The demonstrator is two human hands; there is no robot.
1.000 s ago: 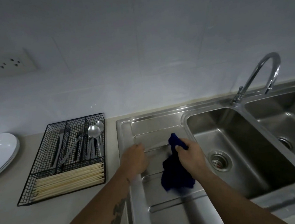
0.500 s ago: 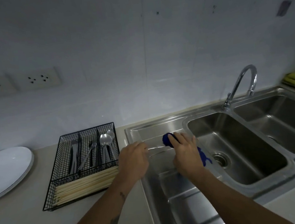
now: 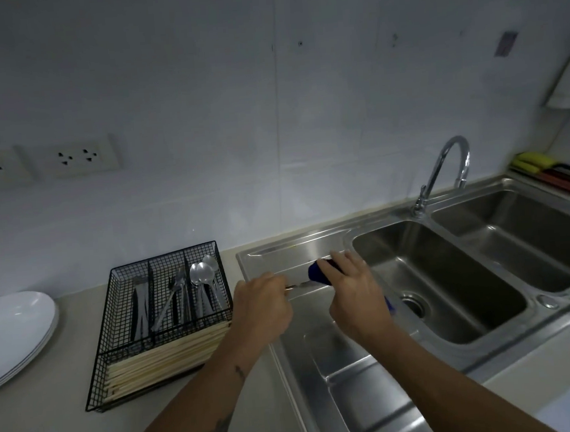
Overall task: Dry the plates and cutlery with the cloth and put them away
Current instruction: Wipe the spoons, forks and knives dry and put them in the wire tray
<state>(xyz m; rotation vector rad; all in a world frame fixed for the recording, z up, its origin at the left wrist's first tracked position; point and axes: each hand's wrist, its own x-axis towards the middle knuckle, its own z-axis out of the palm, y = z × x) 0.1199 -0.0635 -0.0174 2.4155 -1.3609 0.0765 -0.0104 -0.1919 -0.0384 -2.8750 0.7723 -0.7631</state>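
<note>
My left hand (image 3: 262, 308) was curled round the handle of a thin metal utensil (image 3: 297, 285); only a short bare stretch of it showed between my 2 hands, so I could not tell which kind it was. My right hand (image 3: 354, 294) gripped the blue cloth (image 3: 317, 274), fingers folded over it, the cloth wrapped round the utensil's far end. A scrap of cloth also poked out below my right wrist, at 4 o'clock of the hand. Both hands were over the steel drainboard (image 3: 345, 391), just at 9 o'clock of the near basin (image 3: 453, 288).

The wire caddy (image 3: 115, 331) sat on the counter at 9 o'clock of my left hand, near it but apart. Its 3 back compartments held knives (image 3: 140, 312), forks (image 3: 178, 302) and spoons (image 3: 203, 280) from left to right, and chopsticks (image 3: 165, 358) lay across its front section. White plates (image 3: 11, 336) were stacked at 9 o'clock of the caddy. The faucet (image 3: 444, 172) rose at 1 o'clock of my right hand, behind the divide between the 2 basins.
</note>
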